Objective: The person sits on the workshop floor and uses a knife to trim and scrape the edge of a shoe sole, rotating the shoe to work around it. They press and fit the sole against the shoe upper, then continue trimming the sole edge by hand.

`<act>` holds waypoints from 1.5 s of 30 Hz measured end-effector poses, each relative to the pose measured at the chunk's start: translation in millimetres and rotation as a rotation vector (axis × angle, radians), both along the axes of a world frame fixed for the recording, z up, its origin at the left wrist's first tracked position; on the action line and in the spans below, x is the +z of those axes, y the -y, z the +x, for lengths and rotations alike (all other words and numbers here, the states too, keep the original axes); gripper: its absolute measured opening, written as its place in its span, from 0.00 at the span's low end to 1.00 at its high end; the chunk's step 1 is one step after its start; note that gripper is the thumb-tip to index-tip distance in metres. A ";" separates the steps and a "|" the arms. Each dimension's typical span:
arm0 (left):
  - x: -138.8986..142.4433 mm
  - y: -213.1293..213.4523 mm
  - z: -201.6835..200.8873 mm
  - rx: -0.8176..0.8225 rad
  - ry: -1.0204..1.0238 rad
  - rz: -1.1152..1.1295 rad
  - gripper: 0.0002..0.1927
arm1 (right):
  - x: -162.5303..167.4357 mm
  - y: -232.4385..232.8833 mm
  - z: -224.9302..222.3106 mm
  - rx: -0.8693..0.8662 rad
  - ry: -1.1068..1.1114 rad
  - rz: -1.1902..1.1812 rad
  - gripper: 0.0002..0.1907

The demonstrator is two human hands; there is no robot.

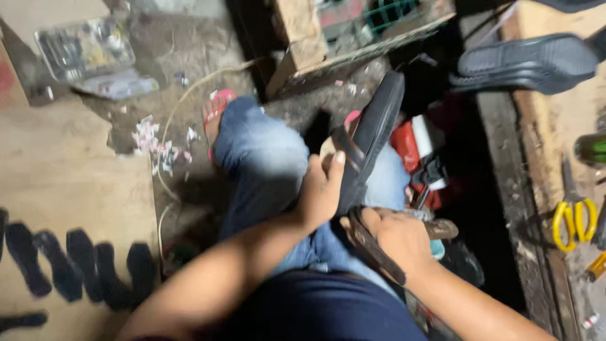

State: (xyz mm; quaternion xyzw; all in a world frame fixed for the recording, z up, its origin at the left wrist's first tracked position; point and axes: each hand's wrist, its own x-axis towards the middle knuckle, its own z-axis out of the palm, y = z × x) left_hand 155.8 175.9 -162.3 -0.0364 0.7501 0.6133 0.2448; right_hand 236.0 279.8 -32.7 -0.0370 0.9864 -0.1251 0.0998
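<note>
My left hand (320,189) grips a black sandal (374,129) by its side, thumb up along the brown strap, holding it on edge over my lap. My right hand (398,237) is closed around the sandal's lower end and a brown strap (372,249) that hangs down from it. A rusty metal tool end (442,228) sticks out past my right hand. My legs in blue jeans (265,158) lie under the sandal, with a foot in a pink flip-flop (216,110) on the floor.
A second black sandal (527,63) lies on the wooden bench at top right, with yellow-handled scissors (573,221) and a green bottle (592,149) nearby. A clear plastic tray (85,47) sits top left. Black sole cut-outs (76,262) lie on a board at left. Red and white containers (416,142) stand behind the sandal.
</note>
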 end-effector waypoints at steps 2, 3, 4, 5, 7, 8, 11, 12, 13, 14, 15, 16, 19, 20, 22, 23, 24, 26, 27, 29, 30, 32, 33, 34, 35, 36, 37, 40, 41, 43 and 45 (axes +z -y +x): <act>13.0 1.4 -1.4 0.012 -0.106 0.005 0.30 | 14.3 -7.8 3.1 0.002 -0.004 -0.058 0.20; 18.1 5.2 -2.4 -0.012 -0.229 0.188 0.29 | 20.1 -9.2 9.6 0.001 0.022 -0.098 0.21; 23.1 12.9 3.6 -0.038 -0.317 0.364 0.29 | 25.1 -10.9 18.1 -0.053 0.041 -0.115 0.22; 27.4 21.6 12.7 -0.061 -0.393 0.535 0.29 | 29.1 -10.1 29.9 -0.106 0.070 -0.135 0.22; 24.9 23.9 10.4 -0.130 -0.076 0.390 0.24 | 24.8 -11.6 42.8 -0.166 0.047 -0.190 0.22; 22.0 23.1 10.0 -0.171 0.074 0.315 0.22 | 20.1 -10.2 48.9 -0.179 0.015 -0.231 0.21; 9.4 5.5 3.3 -0.114 0.235 0.473 0.27 | 3.1 -4.4 61.5 -0.279 -0.015 -0.261 0.23; 6.0 -1.3 0.5 -0.067 0.251 0.366 0.25 | -1.9 -4.0 62.1 -0.304 -0.029 -0.255 0.24; 3.3 -8.5 -3.2 -0.022 0.258 0.262 0.24 | -5.2 -4.8 62.3 -0.293 -0.052 -0.257 0.23; 1.1 -12.5 -6.5 0.023 0.262 0.157 0.23 | -7.5 -5.3 62.1 -0.282 -0.077 -0.259 0.23; -0.7 -13.7 -8.9 -0.008 0.246 0.082 0.23 | -8.3 -6.7 61.7 -0.268 -0.096 -0.264 0.23; -1.8 -14.3 -9.7 -0.042 0.233 0.006 0.23 | -8.3 -7.9 61.1 -0.237 -0.102 -0.288 0.22; -4.9 -12.3 -6.7 -0.017 0.051 0.212 0.20 | -6.3 -11.4 58.4 -0.234 -0.133 -0.327 0.22; -6.4 -11.0 -4.9 0.015 -0.033 0.349 0.20 | -6.4 -11.7 56.9 -0.285 -0.150 -0.333 0.22; -9.6 -10.2 -2.5 0.046 -0.024 0.450 0.21 | -8.4 -10.9 52.8 -0.337 -0.165 -0.312 0.23; -10.9 -9.7 -1.2 0.063 -0.016 0.499 0.21 | -10.3 -10.4 49.7 -0.338 -0.160 -0.285 0.23; -12.1 -9.1 -1.1 0.055 -0.001 0.429 0.21 | -12.0 -9.8 46.4 -0.339 -0.159 -0.258 0.23; -13.6 -8.1 -3.4 0.037 0.023 0.289 0.21 | -14.5 -8.7 39.1 -0.321 -0.194 -0.299 0.23; -14.5 -7.7 -5.8 0.028 0.032 0.225 0.20 | -15.2 -8.2 34.8 -0.310 -0.207 -0.321 0.22; -16.6 -8.1 -9.3 0.005 0.065 0.096 0.20 | -14.5 -7.1 25.6 -0.181 -0.163 -0.289 0.21; -18.5 -8.3 -10.9 -0.007 0.011 0.084 0.19 | -13.7 -6.2 20.3 -0.118 -0.141 -0.272 0.20; -25.1 -10.0 -15.3 -0.030 -0.102 0.061 0.19 | -12.9 -1.3 8.6 -0.162 -0.080 -0.190 0.20; -28.8 -11.7 -16.9 -0.024 -0.118 0.066 0.18 | -12.2 1.6 2.9 -0.186 -0.043 -0.147 0.20; -32.9 -13.6 -19.7 -0.014 -0.136 0.070 0.18 | -12.0 3.9 -3.4 -0.220 0.006 -0.146 0.19; -36.6 -15.4 -23.1 -0.001 -0.165 0.075 0.18 | -12.2 5.7 -9.9 -0.249 0.046 -0.144 0.18; -39.9 -17.6 -28.6 -0.003 -0.152 0.058 0.18 | -11.9 6.0 -15.7 -0.277 0.076 -0.141 0.18; -41.4 -18.3 -32.2 -0.010 -0.126 0.036 0.19 | -11.5 6.1 -19.4 -0.288 0.101 -0.145 0.18; -34.5 -19.7 -34.3 -0.003 -0.051 0.066 0.21 | -8.7 1.2 -19.2 -0.317 0.046 -0.151 0.20; -30.4 -19.9 -33.8 0.005 -0.019 0.091 0.22 | -8.5 -2.0 -15.6 -0.319 -0.007 -0.164 0.21; -22.9 -16.1 -29.7 -0.023 0.020 0.067 0.23 | -8.7 -1.8 0.1 -0.373 -0.076 -0.204 0.22; -19.6 -13.8 -22.6 -0.030 0.055 0.060 0.23 | -14.7 -2.1 13.1 -0.452 -0.164 -0.239 0.24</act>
